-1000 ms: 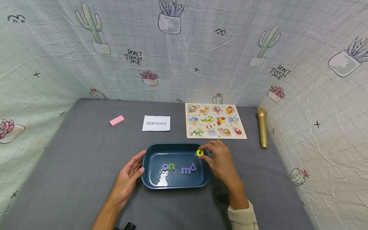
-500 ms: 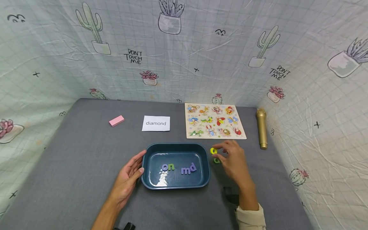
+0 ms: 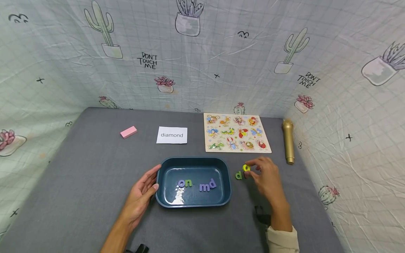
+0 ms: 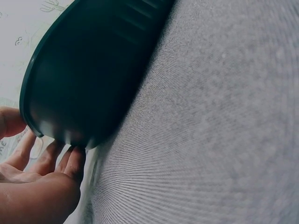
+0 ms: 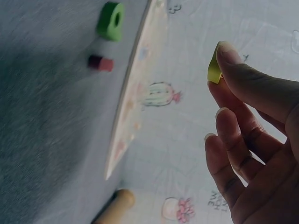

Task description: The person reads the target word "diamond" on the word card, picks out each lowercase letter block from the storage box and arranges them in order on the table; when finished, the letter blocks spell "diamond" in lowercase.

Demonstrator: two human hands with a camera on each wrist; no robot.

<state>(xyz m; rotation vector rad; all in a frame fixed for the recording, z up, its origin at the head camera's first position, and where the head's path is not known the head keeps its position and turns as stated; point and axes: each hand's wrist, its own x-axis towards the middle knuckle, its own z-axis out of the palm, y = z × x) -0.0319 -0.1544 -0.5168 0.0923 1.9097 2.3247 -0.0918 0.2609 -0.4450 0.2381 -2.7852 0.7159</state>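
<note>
A dark blue tray (image 3: 193,207) stands on the grey cloth with purple "o" (image 3: 181,183), green "n" (image 3: 188,183), purple "m" (image 3: 204,187) and purple "d" (image 3: 212,183) letters inside. My left hand (image 3: 140,196) holds the tray's left end, thumb at the rim and fingers against the outer wall. Beyond the tray's right side, my right hand (image 3: 267,179) pinches a yellow letter (image 5: 214,67) between thumb and index finger, above the cloth. Below it on the cloth lie a green letter (image 3: 238,175) and a small red piece (image 5: 101,63), mostly hidden in the head view.
A white card reading "diamond" (image 3: 172,135) lies behind the tray, with a pink block (image 3: 128,132) to its left. A wooden insect puzzle board (image 3: 238,133) and a gold microphone (image 3: 288,141) are at the back right. Patterned fabric (image 3: 202,63) surrounds the table.
My right hand has carried the yellow letter from over the tray's back right corner to the right, past the rim, uncovering the green letter. The left hand has stayed on the tray.
</note>
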